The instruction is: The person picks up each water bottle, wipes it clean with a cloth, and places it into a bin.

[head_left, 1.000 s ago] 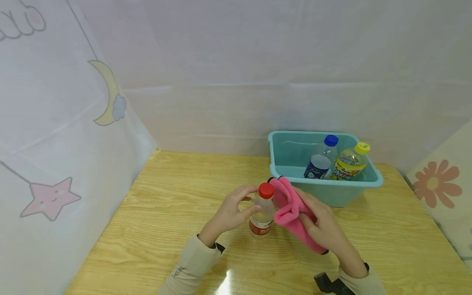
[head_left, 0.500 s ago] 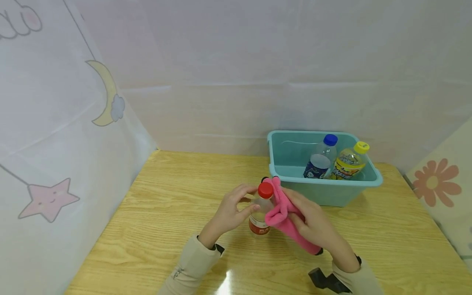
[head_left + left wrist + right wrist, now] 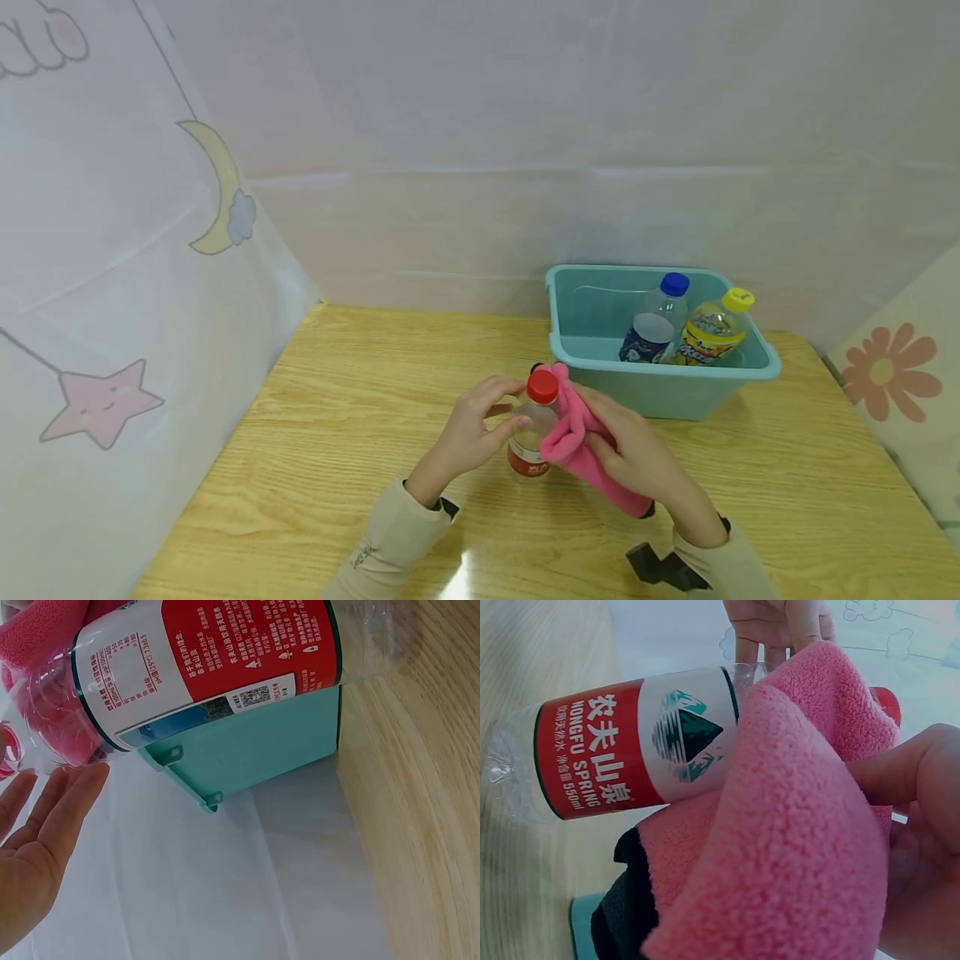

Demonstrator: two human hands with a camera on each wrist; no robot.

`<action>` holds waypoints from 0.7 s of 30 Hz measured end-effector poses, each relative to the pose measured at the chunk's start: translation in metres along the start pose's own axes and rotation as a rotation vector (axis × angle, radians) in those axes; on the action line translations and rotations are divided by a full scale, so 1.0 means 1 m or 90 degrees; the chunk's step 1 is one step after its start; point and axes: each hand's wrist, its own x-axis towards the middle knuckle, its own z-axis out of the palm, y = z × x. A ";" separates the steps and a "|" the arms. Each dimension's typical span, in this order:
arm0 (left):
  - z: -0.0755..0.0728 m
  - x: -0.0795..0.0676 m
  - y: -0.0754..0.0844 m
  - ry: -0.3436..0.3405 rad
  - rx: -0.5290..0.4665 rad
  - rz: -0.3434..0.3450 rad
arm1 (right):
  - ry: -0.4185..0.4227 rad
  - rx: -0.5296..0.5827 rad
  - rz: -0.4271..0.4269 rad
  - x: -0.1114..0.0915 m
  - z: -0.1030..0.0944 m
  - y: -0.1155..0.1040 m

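Observation:
A clear plastic water bottle (image 3: 528,458) with a red cap and a red-and-white label stands upright on the wooden table. My left hand (image 3: 472,427) holds it near the shoulder, thumb on one side and fingertips (image 3: 91,776) on the other. A folded pink cloth (image 3: 588,471) with black edging is gripped in my right hand (image 3: 639,457). The cloth lies against the bottle's right side, near the shoulder and neck. In the right wrist view it covers part of the upper bottle and most of the red cap (image 3: 887,705).
Behind my right hand sits a light-blue plastic bin (image 3: 645,393). Inside it lean a blue-capped bottle (image 3: 651,329) and a yellow-capped bottle (image 3: 707,336). The table (image 3: 360,375) meets a pale printed sheet (image 3: 435,225) hung at the back and sides.
My right hand has moved left with the pink cloth, bringing it against the bottle. My left hand and the bottle have stayed in place.

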 end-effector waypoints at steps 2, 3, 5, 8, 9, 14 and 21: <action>0.001 0.000 0.003 0.004 -0.001 0.003 | -0.004 0.007 0.008 -0.001 0.001 0.001; 0.002 0.000 -0.002 0.006 0.000 0.005 | -0.005 0.008 0.013 -0.002 0.002 0.002; 0.005 -0.001 -0.010 0.009 0.000 0.010 | -0.005 0.011 0.024 -0.003 0.004 0.002; 0.007 -0.002 -0.018 0.015 0.000 0.014 | -0.008 0.007 0.040 -0.004 0.007 0.003; 0.008 -0.002 -0.019 0.016 -0.001 0.016 | -0.009 0.004 0.045 -0.005 0.008 0.003; 0.008 -0.004 -0.022 0.018 -0.001 0.025 | -0.018 -0.001 0.067 -0.007 0.011 0.003; 0.007 -0.004 -0.021 0.021 0.005 0.024 | -0.005 0.005 0.086 -0.011 0.019 0.005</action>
